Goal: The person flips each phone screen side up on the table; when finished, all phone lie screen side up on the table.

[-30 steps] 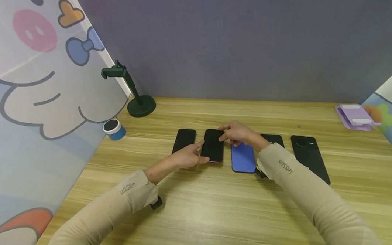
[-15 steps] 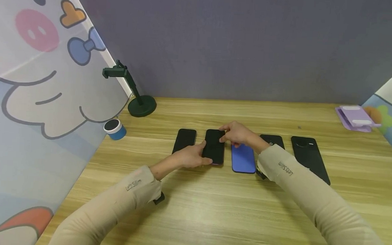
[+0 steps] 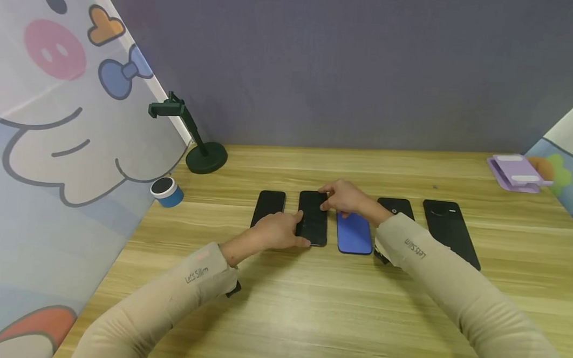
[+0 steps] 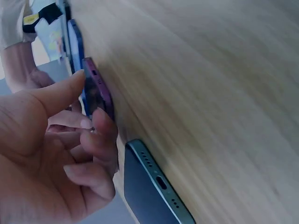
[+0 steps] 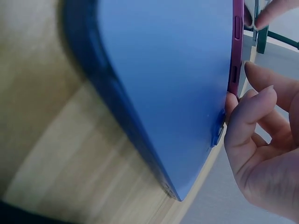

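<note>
A black-screened phone with a purple edge (image 3: pixel 314 221) lies on the wooden table between both hands. At its lower left corner the left hand (image 3: pixel 279 231) holds it, thumb on the near end and index finger on the left side. The right hand (image 3: pixel 345 196) pinches around its far right corner with thumb and index finger. Its purple edge with side buttons shows in the right wrist view. Left of it lies another dark phone (image 3: pixel 269 204), partly under the left hand. A blue phone (image 3: pixel 354 235) lies to the right, its far end hidden by the right hand.
Further right lie a black phone (image 3: pixel 396 205), partly behind the right sleeve, and a larger black phone (image 3: pixel 451 231). A dark green stand (image 3: pixel 207 157) and a blue-white jar (image 3: pixel 168 193) stand at left. A purple holder (image 3: pixel 517 172) sits at back right.
The near end of the purple-edged phone has come slightly towards me, and the left hand has shifted a little right and nearer with it. The right hand stays at the far corner.
</note>
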{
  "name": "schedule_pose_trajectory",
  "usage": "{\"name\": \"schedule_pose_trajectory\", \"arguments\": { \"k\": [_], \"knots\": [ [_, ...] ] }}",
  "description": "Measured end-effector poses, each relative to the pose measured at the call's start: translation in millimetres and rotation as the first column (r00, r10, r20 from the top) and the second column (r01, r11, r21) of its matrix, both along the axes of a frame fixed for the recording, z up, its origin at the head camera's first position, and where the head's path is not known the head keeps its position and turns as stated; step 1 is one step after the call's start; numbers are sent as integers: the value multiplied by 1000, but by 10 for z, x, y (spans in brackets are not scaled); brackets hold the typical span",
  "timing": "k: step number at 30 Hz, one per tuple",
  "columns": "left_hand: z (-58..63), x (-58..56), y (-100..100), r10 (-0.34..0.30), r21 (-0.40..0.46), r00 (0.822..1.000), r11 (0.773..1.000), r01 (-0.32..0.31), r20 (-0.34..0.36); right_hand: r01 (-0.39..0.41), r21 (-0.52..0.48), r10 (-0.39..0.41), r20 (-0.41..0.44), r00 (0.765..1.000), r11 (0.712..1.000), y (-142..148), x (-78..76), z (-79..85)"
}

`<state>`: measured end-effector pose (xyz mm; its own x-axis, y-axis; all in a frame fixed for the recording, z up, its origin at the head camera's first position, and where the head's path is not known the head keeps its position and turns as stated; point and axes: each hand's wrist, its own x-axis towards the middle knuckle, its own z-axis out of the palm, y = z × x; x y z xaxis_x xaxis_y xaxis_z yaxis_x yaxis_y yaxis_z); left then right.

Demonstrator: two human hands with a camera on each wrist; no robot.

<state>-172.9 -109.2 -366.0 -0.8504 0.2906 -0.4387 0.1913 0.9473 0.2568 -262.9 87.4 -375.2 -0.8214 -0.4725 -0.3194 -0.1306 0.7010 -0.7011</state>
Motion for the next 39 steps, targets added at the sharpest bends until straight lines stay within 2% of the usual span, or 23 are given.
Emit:
{"name": "schedule_pose_trajectory", "arguments": {
  "k": [4,9,27,39],
  "knots": [
    [-13,50,17,-46,-115,996,993,38,-74,6,1,-6,6,1000,1000,3,3,7],
    [-15,72,35,-77,-204,988,978,49,-132,-2,5,2,8,1000,1000,0,3,23],
    [-24,73,27,-118,-250,978,965,73,-171,10,-13,-10,14,1000,1000,-3,-6,-1],
    [-5,74,26,-135,-274,978,958,89,-156,6,-14,-6,2,1000,1000,-6,-12,-14]
  ]
}}
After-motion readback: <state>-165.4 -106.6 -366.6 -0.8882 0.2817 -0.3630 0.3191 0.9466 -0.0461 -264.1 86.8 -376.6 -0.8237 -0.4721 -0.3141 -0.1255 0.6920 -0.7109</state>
